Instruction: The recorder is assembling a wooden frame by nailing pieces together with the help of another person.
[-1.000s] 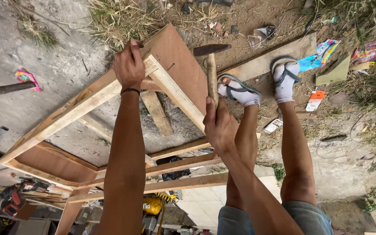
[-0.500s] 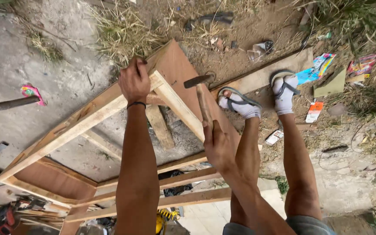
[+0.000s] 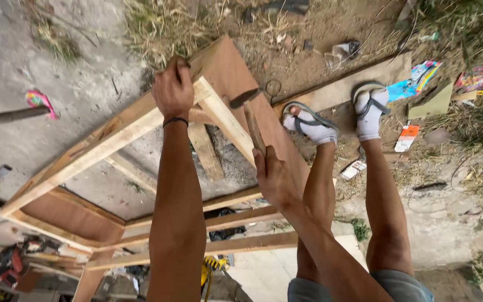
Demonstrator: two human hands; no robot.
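Note:
A wooden frame (image 3: 102,140) of pale battens with a brown panel (image 3: 236,72) stands on the ground. My left hand (image 3: 173,89) grips its top corner, where two battens meet. My right hand (image 3: 272,176) holds a hammer (image 3: 252,126) by its wooden handle. The dark metal head (image 3: 245,98) sits just above the slanted batten (image 3: 227,120), close to the corner. Below the hammer hand are my two legs, with feet in grey sandals and white socks (image 3: 314,126).
A long plank (image 3: 353,84) lies on the dirt under my feet, with colourful scraps of packaging (image 3: 420,78) and dry grass (image 3: 157,28) around it. A pink object (image 3: 39,100) lies at the left. Tools and clutter (image 3: 12,260) sit at the bottom left.
The hammer has come down from an upright, raised position toward the frame's corner batten. My left hand has stayed on the corner. The view has shifted slightly.

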